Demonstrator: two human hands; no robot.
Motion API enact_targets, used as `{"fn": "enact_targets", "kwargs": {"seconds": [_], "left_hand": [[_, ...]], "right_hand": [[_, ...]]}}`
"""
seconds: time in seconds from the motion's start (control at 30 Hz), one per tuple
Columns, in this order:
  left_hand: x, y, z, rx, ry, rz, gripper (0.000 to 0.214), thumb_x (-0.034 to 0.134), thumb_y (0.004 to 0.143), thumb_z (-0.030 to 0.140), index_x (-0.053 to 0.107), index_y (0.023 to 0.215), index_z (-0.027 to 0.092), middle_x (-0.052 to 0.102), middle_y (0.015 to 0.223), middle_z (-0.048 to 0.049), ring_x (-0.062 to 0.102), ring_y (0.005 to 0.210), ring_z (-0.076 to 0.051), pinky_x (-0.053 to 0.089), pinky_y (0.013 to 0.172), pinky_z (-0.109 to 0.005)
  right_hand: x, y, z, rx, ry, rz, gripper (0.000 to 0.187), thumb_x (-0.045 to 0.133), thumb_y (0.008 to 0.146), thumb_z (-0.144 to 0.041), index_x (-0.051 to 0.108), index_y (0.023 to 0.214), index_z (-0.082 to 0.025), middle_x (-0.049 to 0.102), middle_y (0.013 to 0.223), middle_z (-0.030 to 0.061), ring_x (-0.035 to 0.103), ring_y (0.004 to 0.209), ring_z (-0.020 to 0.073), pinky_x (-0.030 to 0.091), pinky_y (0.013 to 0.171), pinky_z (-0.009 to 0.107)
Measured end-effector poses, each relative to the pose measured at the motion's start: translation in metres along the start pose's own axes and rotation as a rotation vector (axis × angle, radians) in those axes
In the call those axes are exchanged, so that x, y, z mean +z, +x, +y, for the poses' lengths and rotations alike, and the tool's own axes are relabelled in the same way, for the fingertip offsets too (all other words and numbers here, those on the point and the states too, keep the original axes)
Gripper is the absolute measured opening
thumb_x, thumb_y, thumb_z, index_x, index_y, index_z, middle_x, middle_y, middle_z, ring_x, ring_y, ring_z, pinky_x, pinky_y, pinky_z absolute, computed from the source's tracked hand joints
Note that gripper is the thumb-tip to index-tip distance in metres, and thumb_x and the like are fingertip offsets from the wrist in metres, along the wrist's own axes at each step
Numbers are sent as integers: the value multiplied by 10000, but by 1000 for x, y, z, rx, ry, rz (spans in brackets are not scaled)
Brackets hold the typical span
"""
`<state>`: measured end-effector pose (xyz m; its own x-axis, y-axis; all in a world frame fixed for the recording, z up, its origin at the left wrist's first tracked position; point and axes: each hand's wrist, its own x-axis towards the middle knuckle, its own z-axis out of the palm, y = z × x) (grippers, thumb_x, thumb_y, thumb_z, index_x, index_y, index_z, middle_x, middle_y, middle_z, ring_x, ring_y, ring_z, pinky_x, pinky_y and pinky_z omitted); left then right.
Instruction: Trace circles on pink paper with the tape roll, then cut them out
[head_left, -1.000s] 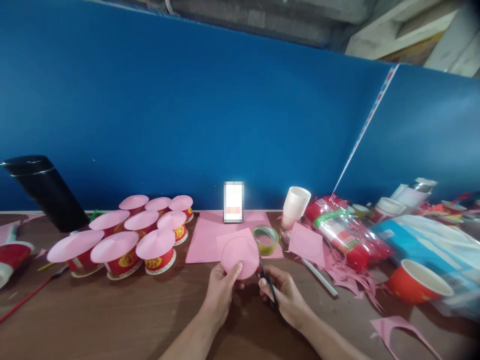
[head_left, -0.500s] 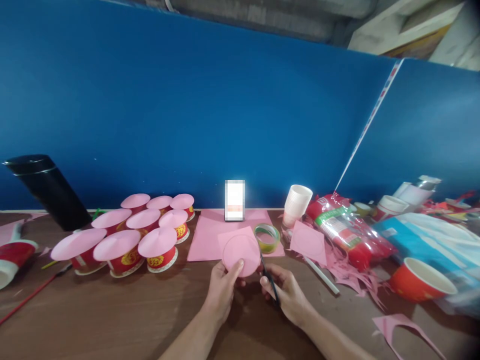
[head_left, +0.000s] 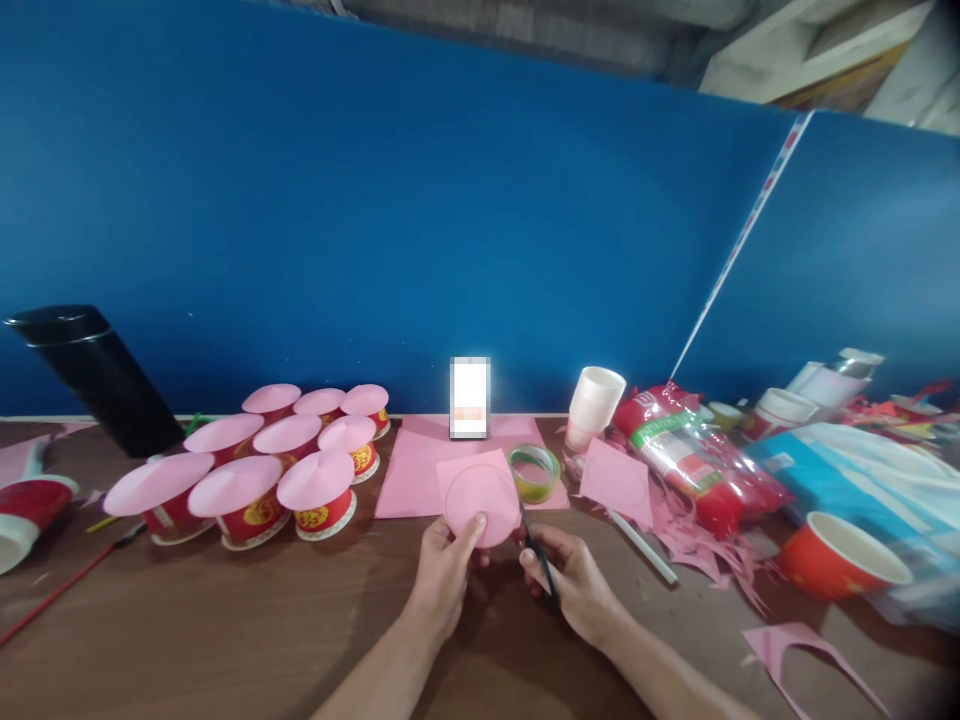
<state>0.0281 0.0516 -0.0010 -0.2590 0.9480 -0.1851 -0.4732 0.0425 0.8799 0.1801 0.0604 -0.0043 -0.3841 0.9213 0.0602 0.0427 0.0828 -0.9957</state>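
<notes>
Near the middle of the table, my left hand (head_left: 446, 570) pinches a piece of pink paper (head_left: 480, 495), thumb on top. A drawn circle shows on this paper; its lower edge is rounded and its upper part still has square corners. My right hand (head_left: 566, 575) is closed round dark-handled scissors (head_left: 541, 562), their blades pointing up at the paper's right edge. Behind the paper lie a stack of pink sheets (head_left: 405, 470) and a roll of green tape (head_left: 534, 472).
To the left stand several red paper cups (head_left: 255, 522) with pink cone tops, and a black flask (head_left: 97, 380). On the right are stacked white cups (head_left: 596, 400), a red plastic package (head_left: 675, 445), pink scraps (head_left: 697, 550), a white stick (head_left: 645, 548) and an orange cup (head_left: 844, 555). A phone (head_left: 470, 398) leans behind.
Little differs. Both hands keep their hold on the paper and the scissors, and the view has shifted very slightly.
</notes>
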Motion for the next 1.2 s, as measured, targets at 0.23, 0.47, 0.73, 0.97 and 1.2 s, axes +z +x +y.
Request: {"fn": "enact_targets", "kwargs": {"seconds": [0.23,0.47,0.73,0.97,1.2], "left_hand": [[-2,3,-5,11,20,-8,294,726,598,352,552,610,114,513,457,25,411,391,-61,308,389,-182],[-5,6,-8,29,62,-32,300,718,607,361,558,621,107,507,455,25,395,382,-56,308,374,-179],[-5,5,-8,44,67,-54,299,714,613,359,554,604,106,494,452,26,392,376,-59,308,374,-187],[-2,1,-2,2,52,-4,298,735,574,355,574,602,106,515,457,21,403,377,-54,298,367,-175],[0,-1,0,-3,33,4,289,740,569,336,559,599,112,512,449,24,404,379,-51,301,366,-169]], "right_hand": [[-2,0,3,-1,-7,1,358,613,763,-432,605,938,-120,473,566,-33,420,479,79,353,451,200],[-3,0,4,-21,21,-14,343,620,765,-414,601,945,-123,474,588,-29,425,500,80,362,465,199],[-2,0,0,-21,4,0,351,628,756,-424,614,928,-119,484,581,-24,425,498,81,359,465,195],[-3,-1,1,-17,7,-1,352,626,754,-424,611,933,-121,477,575,-25,423,500,91,362,463,205],[-3,-1,3,-5,1,3,353,621,760,-426,613,941,-123,472,566,-32,416,486,78,359,456,196]]}}
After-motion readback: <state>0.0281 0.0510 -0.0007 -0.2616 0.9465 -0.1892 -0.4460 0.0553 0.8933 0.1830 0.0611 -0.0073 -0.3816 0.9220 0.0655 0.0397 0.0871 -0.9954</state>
